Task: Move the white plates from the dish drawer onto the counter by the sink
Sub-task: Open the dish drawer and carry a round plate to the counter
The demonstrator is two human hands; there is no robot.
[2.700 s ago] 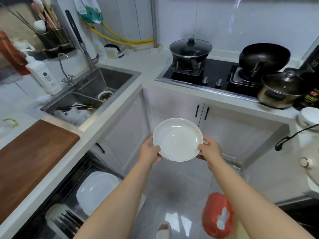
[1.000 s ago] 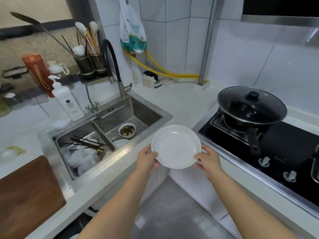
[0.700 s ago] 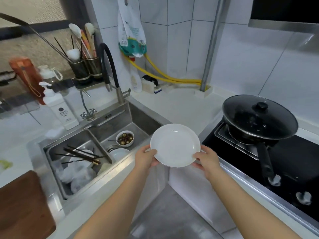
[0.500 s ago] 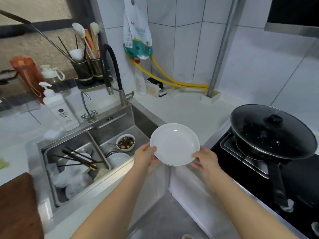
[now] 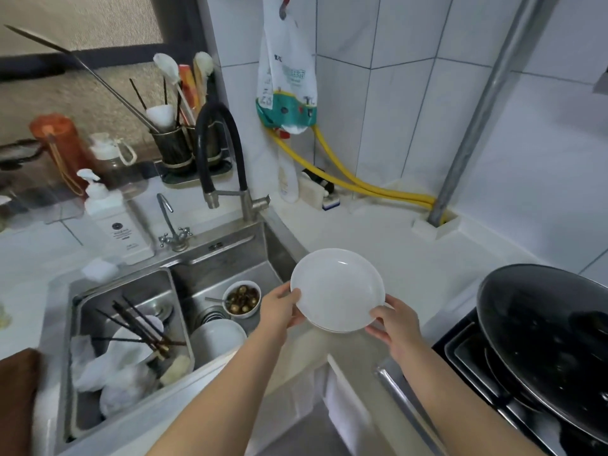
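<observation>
Both hands are on the white plate (image 5: 337, 289): my left hand (image 5: 281, 307) grips its near-left rim with the thumb lying over the edge, and my right hand (image 5: 393, 324) pinches the near-right rim, thumb on top and the other fingers hidden underneath. Neither hand has room for anything else. A thin second edge shows below the rim (possibly another plate stacked under it, but I cannot tell for sure).

I hold the plate in the air, roughly level, over the white counter (image 5: 388, 255) just to the right of the sink (image 5: 230, 258), not yet touching the surface. The sink itself is crowded with a bowl of something dark (image 5: 241, 296), chopsticks (image 5: 138, 327) and other dishes, and a black pan (image 5: 543, 327) sits on the stove to my right.

My guess is that this glazed plate is stiff, fairly light, smooth enough to slip, and sure to chip or break if it knocks the steel sink edge. Opposite points on the rim look like the right hold, since they keep it level. For setting down, I judge the open counter stretch behind the plate the safest spot, lowering it flat and then sliding my fingers out.
</observation>
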